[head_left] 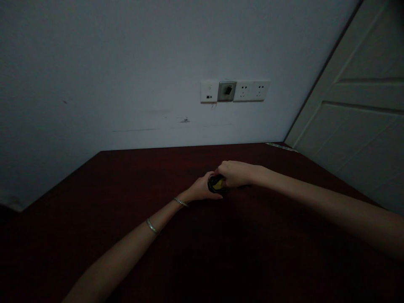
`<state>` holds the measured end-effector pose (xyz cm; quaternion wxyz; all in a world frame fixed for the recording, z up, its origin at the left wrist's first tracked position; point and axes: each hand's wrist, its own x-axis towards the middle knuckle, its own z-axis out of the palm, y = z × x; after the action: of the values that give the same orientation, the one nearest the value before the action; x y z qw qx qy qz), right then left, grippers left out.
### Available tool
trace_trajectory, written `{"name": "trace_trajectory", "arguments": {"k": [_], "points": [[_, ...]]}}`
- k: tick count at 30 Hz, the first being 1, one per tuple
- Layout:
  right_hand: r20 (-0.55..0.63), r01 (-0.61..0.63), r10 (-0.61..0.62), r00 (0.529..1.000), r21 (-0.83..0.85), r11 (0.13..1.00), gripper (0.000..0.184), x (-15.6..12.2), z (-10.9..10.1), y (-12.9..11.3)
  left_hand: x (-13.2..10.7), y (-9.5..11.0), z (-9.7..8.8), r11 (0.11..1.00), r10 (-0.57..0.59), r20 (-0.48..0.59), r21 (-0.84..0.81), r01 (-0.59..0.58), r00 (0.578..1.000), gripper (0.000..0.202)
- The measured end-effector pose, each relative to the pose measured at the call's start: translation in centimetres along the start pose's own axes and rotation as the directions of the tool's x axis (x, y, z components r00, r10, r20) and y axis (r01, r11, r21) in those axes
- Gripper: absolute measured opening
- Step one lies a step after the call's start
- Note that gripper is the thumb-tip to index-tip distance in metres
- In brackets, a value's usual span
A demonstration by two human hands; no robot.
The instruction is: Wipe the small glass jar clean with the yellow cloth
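Both my hands meet near the middle of a dark red-brown table (126, 252). Between them is a small round black and yellow object (216, 183), too dim to name. My left hand (202, 189) curls around its left side, with two thin bracelets on that wrist and forearm. My right hand (235, 172) is closed over its top and right side. Most of the object is hidden by my fingers.
A white wall rises behind the table, with a row of sockets and a switch plate (235, 91). A white panelled door (362, 122) stands at the right. A thin pale strip (280, 146) lies at the table's far right corner.
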<state>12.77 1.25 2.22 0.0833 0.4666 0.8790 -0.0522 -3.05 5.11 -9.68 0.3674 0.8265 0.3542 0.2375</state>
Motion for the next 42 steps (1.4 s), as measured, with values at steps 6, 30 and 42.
{"name": "trace_trajectory", "arguments": {"k": [6, 30, 42], "points": [[0.053, -0.007, 0.004, 0.999, 0.053, 0.999, 0.024, 0.4, 1.3, -1.1, 0.1, 0.1, 0.0, 0.999, 0.017, 0.01, -0.027, -0.017, 1.0, 0.09], [0.191, -0.233, 0.172, 0.966, 0.372, 0.898, 0.032, 1.9, 1.5, 0.4, -0.1, 0.6, -0.4, 0.999, 0.039, -0.006, -0.021, -0.039, 0.999, 0.084], [-0.098, 0.056, -0.026, 0.995, 0.323, 0.945, 0.034, 0.4, -1.1, 2.2, -0.3, 0.4, -0.4, 0.996, 0.069, -0.004, -0.062, -0.069, 0.998, 0.088]]}}
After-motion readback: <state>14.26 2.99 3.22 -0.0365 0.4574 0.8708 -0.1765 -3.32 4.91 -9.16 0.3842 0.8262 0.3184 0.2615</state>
